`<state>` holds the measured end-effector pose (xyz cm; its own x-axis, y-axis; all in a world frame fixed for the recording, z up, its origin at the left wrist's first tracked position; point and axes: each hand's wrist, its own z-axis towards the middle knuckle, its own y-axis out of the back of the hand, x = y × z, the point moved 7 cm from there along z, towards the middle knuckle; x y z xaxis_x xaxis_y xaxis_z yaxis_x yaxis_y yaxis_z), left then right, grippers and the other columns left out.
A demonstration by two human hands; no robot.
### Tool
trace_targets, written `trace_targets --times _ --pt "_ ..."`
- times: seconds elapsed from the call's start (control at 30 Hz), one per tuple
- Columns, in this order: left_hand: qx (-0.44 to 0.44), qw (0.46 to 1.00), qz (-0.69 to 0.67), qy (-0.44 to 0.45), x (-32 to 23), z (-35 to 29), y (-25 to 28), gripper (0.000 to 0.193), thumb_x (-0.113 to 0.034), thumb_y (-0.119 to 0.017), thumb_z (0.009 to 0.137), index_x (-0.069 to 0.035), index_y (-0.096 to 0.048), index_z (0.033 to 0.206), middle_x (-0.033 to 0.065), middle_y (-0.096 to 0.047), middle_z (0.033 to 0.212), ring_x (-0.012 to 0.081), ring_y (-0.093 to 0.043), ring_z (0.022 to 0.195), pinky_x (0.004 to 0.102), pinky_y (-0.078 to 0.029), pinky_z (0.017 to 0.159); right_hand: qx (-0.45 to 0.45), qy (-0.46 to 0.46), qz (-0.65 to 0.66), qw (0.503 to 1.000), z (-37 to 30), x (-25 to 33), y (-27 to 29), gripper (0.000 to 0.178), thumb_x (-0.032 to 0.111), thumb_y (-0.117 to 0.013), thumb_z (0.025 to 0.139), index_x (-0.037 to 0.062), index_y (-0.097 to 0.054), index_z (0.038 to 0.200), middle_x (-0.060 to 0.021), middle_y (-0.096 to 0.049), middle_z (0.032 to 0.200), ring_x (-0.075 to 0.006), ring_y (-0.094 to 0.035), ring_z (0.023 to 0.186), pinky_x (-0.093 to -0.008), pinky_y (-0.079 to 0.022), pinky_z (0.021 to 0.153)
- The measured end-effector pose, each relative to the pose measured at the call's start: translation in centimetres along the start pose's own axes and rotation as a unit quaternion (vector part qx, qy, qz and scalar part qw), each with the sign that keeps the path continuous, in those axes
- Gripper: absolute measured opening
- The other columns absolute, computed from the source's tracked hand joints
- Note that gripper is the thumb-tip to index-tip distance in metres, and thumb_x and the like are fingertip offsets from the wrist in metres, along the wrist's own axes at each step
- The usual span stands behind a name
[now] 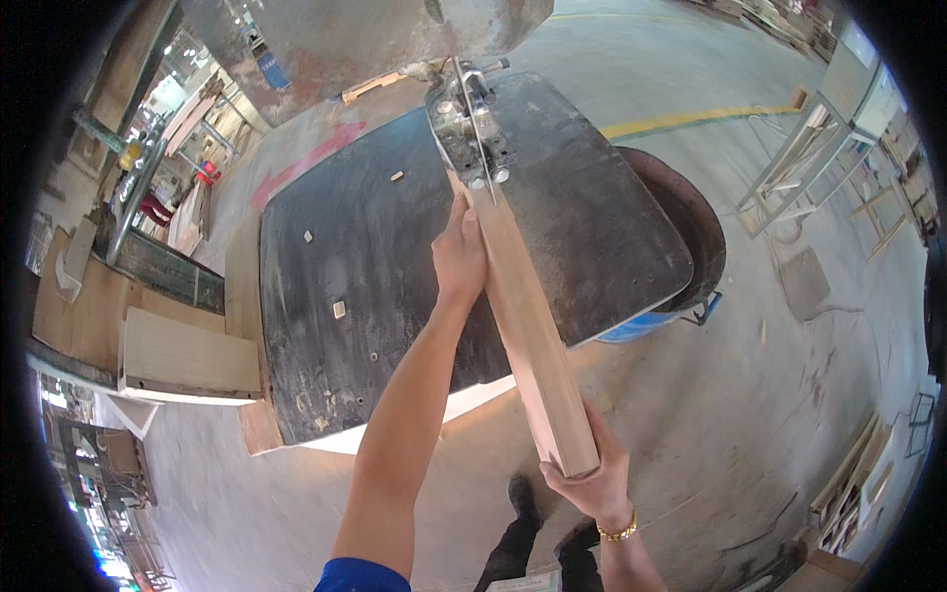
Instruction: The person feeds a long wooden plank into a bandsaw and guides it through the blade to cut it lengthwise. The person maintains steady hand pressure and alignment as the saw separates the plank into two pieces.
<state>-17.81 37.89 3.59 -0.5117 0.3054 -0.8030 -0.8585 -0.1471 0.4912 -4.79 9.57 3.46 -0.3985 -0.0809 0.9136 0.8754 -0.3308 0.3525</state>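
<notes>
A long, pale wooden beam (538,331) lies lengthwise over the dark saw table (335,257), its near end jutting past the front edge. The thin band saw blade (476,123) meets its far end, where blade guides (464,128) surround the steel. Closed on the beam's left side near the blade is my left hand (461,257), thumb on top and the other fingers partly hidden. My right hand (595,472), with a gold bracelet at the wrist, grips the beam's near end from below and the right.
Small wood offcuts (339,310) are scattered on the table's left half. A round rusty bin (695,227) stands against its right side. Wooden blocks (187,355) rest at the left. Above hangs the saw's metal housing (365,39). A metal stand (809,168) is at far right.
</notes>
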Motion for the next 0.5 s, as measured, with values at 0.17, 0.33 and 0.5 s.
trace_targets --times 0.17,0.33,0.5 --pt "-0.002 1.000 0.002 0.007 0.0 -0.2 0.2 0.053 -0.033 -0.032 0.099 0.007 -0.047 0.132 0.0251 -0.050 0.132 0.0403 -0.051 0.119 0.0417 -0.040 0.101 -0.032 0.069 -0.142 0.987 -2.3 2.3 2.2 0.070 0.016 -0.087 0.057 -0.0036 -0.058 0.118 -0.0166 -0.062 0.113 -0.0348 -0.056 0.107 -0.0431 -0.046 0.091" --pt "-0.017 1.000 -0.011 -0.011 -0.3 -0.1 0.1 0.051 -0.031 -0.034 0.099 0.007 -0.048 0.130 0.0255 -0.051 0.131 0.0396 -0.051 0.120 0.0403 -0.040 0.101 -0.057 0.034 -0.104 0.992 -3.5 1.8 2.0 0.057 0.016 -0.085 0.063 -0.0040 -0.062 0.112 -0.0159 -0.062 0.110 -0.0318 -0.057 0.097 -0.0407 -0.048 0.083" --pt "-0.024 0.999 -0.020 -0.013 -0.3 0.1 0.5 0.050 -0.030 -0.035 0.099 0.009 -0.050 0.128 0.0270 -0.053 0.128 0.0396 -0.052 0.119 0.0402 -0.042 0.099 -0.062 0.052 -0.102 0.992 -3.2 2.3 1.6 0.057 0.017 -0.084 0.067 -0.0046 -0.061 0.114 -0.0162 -0.062 0.111 -0.0307 -0.057 0.095 -0.0402 -0.048 0.080"
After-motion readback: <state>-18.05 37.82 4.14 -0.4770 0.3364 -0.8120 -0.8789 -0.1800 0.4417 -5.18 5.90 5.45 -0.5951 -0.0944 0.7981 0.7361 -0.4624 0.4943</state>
